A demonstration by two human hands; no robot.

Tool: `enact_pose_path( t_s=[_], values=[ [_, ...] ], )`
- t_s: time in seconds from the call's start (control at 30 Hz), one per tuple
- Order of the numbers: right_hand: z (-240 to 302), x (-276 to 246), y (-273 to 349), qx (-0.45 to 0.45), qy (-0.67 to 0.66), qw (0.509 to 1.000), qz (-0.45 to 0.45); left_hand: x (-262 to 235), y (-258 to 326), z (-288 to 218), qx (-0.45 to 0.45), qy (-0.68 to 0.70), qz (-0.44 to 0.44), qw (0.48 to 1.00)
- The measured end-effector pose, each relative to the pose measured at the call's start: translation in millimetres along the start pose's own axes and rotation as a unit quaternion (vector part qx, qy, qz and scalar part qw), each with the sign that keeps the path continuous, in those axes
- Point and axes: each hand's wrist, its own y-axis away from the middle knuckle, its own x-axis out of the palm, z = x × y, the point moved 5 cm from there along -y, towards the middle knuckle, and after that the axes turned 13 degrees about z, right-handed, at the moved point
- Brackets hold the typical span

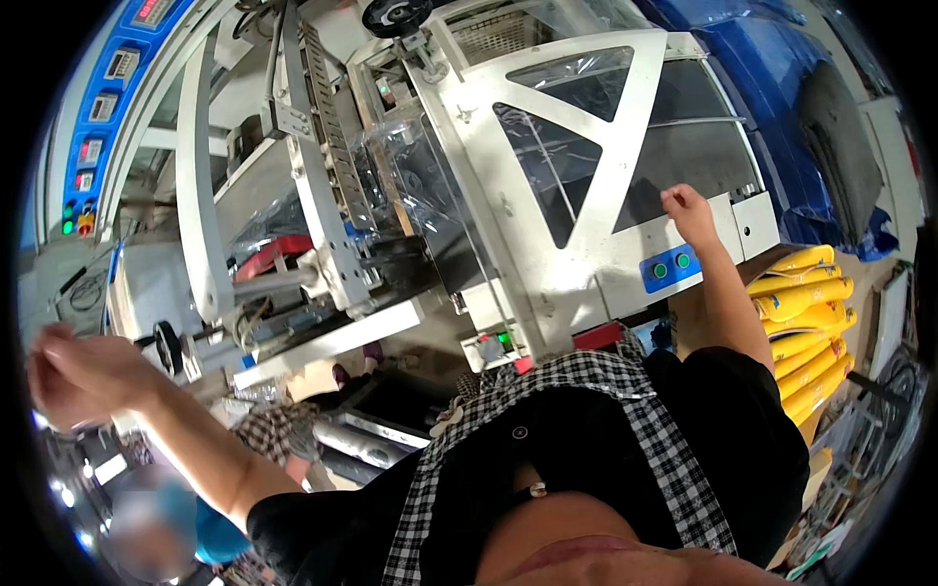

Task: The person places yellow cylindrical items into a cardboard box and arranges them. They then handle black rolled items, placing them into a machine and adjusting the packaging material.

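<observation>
My right hand (pixel 692 215) is over the dark bed (pixel 674 161) of a white packing machine, its fingers curled together. Whatever is between them, if anything, is too small to make out. Just below that wrist sits a blue panel (pixel 670 268) with two green buttons. A white triangular frame (pixel 625 127) with cut-out openings lies left of this hand, with clear plastic film (pixel 547 161) showing through it. Far out to the left, my left hand (pixel 83 379) is raised near a black handwheel (pixel 168 349). Its fingers are smeared by motion.
Yellow packaged bundles (pixel 806 303) are stacked at the right. Blue sheeting (pixel 752 88) covers something behind them. On the left stand metal uprights (pixel 200 176), a red part (pixel 274 254) and a blue control panel (pixel 103 103). Another person (pixel 220 532) is at the lower left.
</observation>
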Motion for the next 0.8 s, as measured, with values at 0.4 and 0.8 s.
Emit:
enact_pose_path(
  t_s=[0.4, 0.8],
  values=[
    [-40.9, -16.1, 28.7, -0.072, 0.011, 0.987, 0.142, 208.1, 396.6, -231.3, -0.523, 0.154, 0.485, 0.683],
    [-81.4, -6.4, 75.6, -0.036, -0.023, 0.988, 0.148, 337.0, 452.5, -176.5, -0.610, -0.021, 0.366, 0.702]
  ],
)
